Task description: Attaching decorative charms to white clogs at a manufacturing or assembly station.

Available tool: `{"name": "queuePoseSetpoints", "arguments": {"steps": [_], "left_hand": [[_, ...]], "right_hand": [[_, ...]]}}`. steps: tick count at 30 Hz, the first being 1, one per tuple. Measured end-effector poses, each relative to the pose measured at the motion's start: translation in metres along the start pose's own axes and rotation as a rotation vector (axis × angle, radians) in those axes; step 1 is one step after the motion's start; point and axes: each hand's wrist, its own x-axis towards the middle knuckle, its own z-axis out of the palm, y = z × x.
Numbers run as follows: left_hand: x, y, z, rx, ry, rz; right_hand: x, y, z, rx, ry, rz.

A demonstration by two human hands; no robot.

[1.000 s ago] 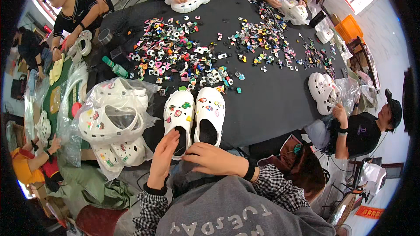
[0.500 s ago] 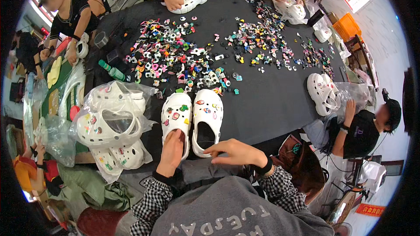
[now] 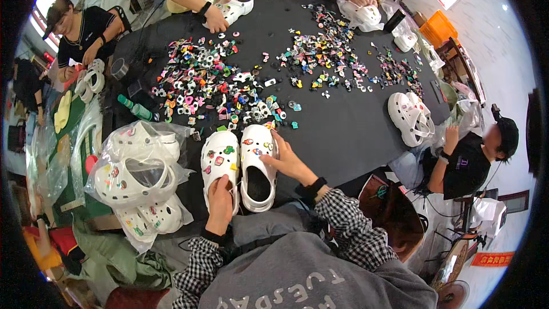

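Two white clogs stand side by side on the black table in front of me, toes pointing away, each dotted with colourful charms. My left hand (image 3: 219,203) grips the left clog (image 3: 215,144) at its foot opening, the fingertips partly hidden inside. Around the outer side of the right clog (image 3: 255,138) my right hand (image 3: 290,163) is closed, its thumb over the upper and its fingers along the edge near the toe. Just beyond the toes lies a large loose pile of mixed shoe charms (image 3: 206,83).
Bagged white clogs (image 3: 134,177) are stacked at my left. A green bottle (image 3: 135,106) lies behind them. More charms (image 3: 326,51) spread across the far right. Another clog pair (image 3: 410,119) sits at the right edge. Several people work around the table, one holding a white clog (image 3: 231,8).
My right hand has moved from beside the right clog's heel up to its front side and taken hold. My left hand stays at the left clog. The view has shifted slightly.
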Motion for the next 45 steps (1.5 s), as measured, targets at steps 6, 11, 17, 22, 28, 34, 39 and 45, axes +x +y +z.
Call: {"name": "queuePoseSetpoints", "arguments": {"steps": [6, 11, 17, 22, 28, 34, 39, 45], "left_hand": [[-0.005, 0.008, -0.002, -0.122, -0.010, -0.006], [-0.004, 0.010, 0.005, 0.093, -0.066, 0.073], [-0.002, 0.009, -0.001, 0.135, -0.077, 0.023], [-0.004, 0.013, 0.001, -0.027, -0.148, 0.014], [-0.004, 0.015, -0.011, -0.150, -0.208, -0.045], [0.007, 0.011, -0.030, -0.417, -0.299, -0.211], [0.024, -0.012, -0.063, 0.253, -0.320, 0.135], [-0.005, 0.013, -0.011, 0.048, -0.214, -0.003]], "right_hand": [[-0.001, -0.019, 0.010, -0.074, 0.015, -0.072], [0.002, -0.011, 0.012, 0.067, -0.039, 0.020], [-0.012, -0.016, 0.011, 0.014, 0.028, -0.018], [-0.030, -0.074, 0.016, -0.188, 0.018, -0.414], [-0.037, -0.079, 0.049, -0.275, -0.153, -0.601], [-0.051, -0.067, 0.065, -0.635, -0.375, -0.843], [-0.060, -0.061, 0.083, -0.815, -0.364, -0.892], [-0.061, -0.064, 0.071, -0.709, -0.362, -0.835]]}}
